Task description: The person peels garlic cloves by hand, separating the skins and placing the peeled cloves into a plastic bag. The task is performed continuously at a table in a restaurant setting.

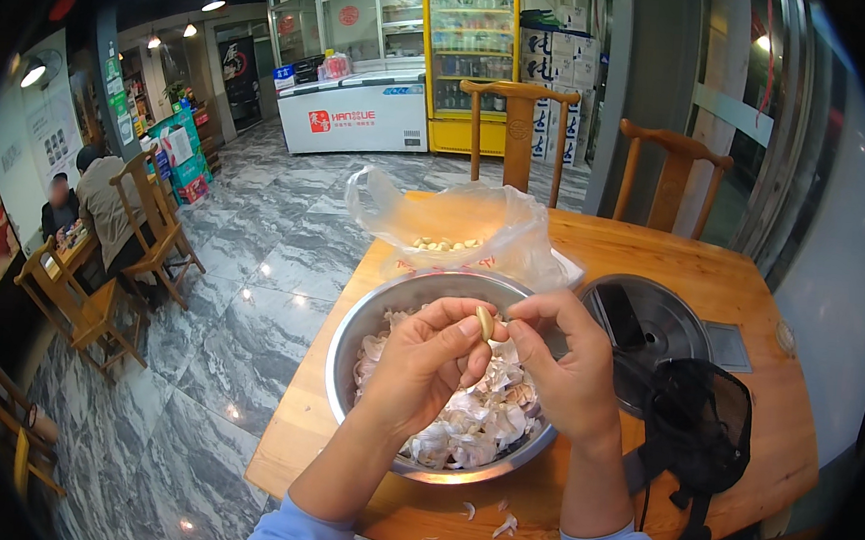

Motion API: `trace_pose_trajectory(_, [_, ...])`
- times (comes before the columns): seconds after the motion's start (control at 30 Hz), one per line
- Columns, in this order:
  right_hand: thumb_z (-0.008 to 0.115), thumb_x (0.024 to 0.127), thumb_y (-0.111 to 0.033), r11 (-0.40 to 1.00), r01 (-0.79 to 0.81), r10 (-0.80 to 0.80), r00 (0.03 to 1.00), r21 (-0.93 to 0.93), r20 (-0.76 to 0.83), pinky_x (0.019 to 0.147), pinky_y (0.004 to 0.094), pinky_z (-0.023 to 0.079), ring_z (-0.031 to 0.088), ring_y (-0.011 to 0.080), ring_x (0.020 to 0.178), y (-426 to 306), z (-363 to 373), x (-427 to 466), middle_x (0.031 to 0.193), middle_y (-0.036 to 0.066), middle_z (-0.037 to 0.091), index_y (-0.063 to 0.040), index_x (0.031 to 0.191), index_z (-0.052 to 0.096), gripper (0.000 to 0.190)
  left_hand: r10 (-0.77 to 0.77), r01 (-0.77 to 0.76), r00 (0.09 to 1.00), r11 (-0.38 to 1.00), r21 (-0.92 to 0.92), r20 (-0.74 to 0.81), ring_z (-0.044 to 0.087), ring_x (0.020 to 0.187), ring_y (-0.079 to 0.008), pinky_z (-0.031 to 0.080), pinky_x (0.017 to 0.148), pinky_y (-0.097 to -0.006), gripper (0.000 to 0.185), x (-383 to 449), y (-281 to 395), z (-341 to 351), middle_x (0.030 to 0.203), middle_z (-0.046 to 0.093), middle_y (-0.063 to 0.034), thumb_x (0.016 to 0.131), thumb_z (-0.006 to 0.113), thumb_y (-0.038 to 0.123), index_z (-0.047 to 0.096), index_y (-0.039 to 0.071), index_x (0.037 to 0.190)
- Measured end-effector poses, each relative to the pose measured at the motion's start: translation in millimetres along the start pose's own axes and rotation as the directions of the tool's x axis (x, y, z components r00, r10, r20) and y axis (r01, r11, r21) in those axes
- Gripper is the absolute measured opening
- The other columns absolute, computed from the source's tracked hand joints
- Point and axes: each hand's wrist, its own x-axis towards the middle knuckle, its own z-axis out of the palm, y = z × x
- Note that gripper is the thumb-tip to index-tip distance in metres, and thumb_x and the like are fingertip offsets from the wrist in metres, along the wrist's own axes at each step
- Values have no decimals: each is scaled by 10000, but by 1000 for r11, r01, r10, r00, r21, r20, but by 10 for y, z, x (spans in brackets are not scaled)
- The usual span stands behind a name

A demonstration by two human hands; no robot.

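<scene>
Between the thumb and fingers of my left hand is a garlic clove, held upright above a wide steel bowl. My right hand is close beside it, thumb and forefinger pinched together near the clove; whether a scrap of skin is between them is too small to tell. Papery garlic skins fill much of the bowl below both hands. Just behind the bowl, a translucent plastic bag stands with its mouth open, and several peeled garlic cloves lie inside it.
On the wooden table, to the right, are a round metal lid with a phone on it and a black mesh bag. Loose skin scraps lie near the front edge. Wooden chairs stand beyond; two people sit at left.
</scene>
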Motion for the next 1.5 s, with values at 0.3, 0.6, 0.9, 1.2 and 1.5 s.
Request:
trace_pose_trajectory(0.3, [638,810,6,998,-43,39,995,41,89,705,218,418,511,81,745,-2,-32,17,817,18,566,-10,929,601,126,-53,56,998,993,100,-30,502,566,-82,395,516,-192,192,-31,-27,-25,735,584,-37,907,552,106,602,-23,1040])
trace_pose_trajectory(0.6, [637,803,26,1000,-11,13,995,-20,99,681,218,425,528,82,739,-10,-48,0,805,23,555,-6,879,579,101,21,-31,999,960,280,36,534,616,-112,430,554,-227,221,-50,-36,-16,723,586,-57,924,527,111,593,-33,1079])
trace_pose_trajectory(0.9, [659,779,22,1000,-10,9,997,6,73,598,240,443,563,129,687,-1,-23,-1,798,51,581,-29,910,591,156,-92,87,994,993,74,55,532,608,-121,433,548,-238,223,-33,1,-37,709,578,-53,929,535,130,592,-30,1074])
trace_pose_trajectory(1.2, [644,790,40,998,-62,64,992,-18,113,666,218,433,531,79,725,14,-34,-7,800,28,565,3,938,578,166,-50,51,999,994,96,-18,511,566,-116,422,529,-233,210,-38,-10,3,719,578,-53,910,546,112,595,-20,1066])
trace_pose_trajectory(1.5, [659,782,-5,998,13,-12,1000,-61,22,582,237,442,561,120,674,47,20,5,792,62,594,-12,869,576,120,61,-66,998,970,235,28,569,675,-114,465,598,-232,213,-44,-41,-7,768,606,-69,910,567,104,573,-36,1071])
